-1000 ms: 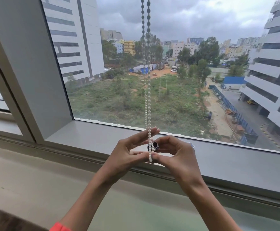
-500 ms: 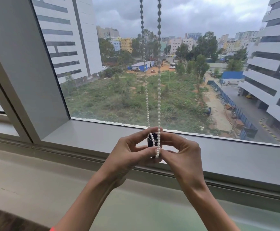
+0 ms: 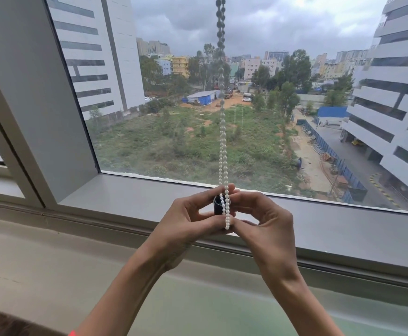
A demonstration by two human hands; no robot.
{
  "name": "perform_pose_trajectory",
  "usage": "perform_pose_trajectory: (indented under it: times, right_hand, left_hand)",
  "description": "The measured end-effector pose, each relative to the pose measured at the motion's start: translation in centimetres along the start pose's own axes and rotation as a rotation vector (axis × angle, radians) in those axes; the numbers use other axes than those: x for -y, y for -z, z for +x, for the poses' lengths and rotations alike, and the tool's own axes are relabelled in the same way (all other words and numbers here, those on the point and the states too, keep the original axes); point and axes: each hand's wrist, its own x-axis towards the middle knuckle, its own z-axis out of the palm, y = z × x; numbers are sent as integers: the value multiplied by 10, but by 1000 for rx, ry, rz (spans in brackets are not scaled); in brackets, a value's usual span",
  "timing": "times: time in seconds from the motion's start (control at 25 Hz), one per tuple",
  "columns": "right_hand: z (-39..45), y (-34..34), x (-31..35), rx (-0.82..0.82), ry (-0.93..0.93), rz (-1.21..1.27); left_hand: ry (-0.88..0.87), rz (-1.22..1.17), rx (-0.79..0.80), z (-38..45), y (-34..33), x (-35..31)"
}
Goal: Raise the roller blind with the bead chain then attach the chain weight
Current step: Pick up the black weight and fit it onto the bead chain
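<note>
Glass fills most of the frame: the window (image 3: pixel 246 105) looks out on towers and a green lot, with no blind fabric in sight, so the raising step looks done, though the roller itself lies above the top edge. Below it the grey sill (image 3: pixel 125 197) runs across the middle, and a slanted frame post (image 3: pixel 40 105) takes the upper left.

Both forearms rise from the bottom edge and meet at centre. The left hand (image 3: pixel 186 224) curls around a small dark cylinder, the chain weight (image 3: pixel 217 206), its thumb and forefinger closed on it. The right hand (image 3: pixel 263 221) pinches the bottom loop of the bead chain (image 3: pixel 223 146) against that weight, fingers pressed together at the loop's lowest beads. Both strands hang nearly together from top centre, straight down to the hands.

Attaching the weight seems to be the step in hand. Next, the loop likely needs seating in the cylinder's opening; whether it has caught yet cannot be told, as fingers hide the joint.
</note>
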Motion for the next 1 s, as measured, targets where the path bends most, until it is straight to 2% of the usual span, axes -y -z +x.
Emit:
perform_pose_trajectory:
  times: [0.12,0.36,0.44,0.52,0.6,0.8,1.0]
  right_hand:
    - [2,5,-2,71,-39,43]
    - [5,14,6,167,-45,25]
    - [22,31,12,104,-59,-2]
    - [45,56,14,-41,-61,-127]
    - [60,76,10,-87,-97,-321]
    - [59,84,-20,38,-272,-584]
    - [59,72,-40,49,-236,-723]
  left_hand:
    - [-37,-22,-64,-1,-1,3]
    - [-40,-9,-76,-2,-2,2]
    - [-46,-4,-92,-1,-1,1]
    - [-55,4,-105,0,3,0]
    - [-52,-10,-127,-1,6,-1]
    - [-31,-14,-125,3,6,-1]
    - [-14,-5,-115,4,2,-4]
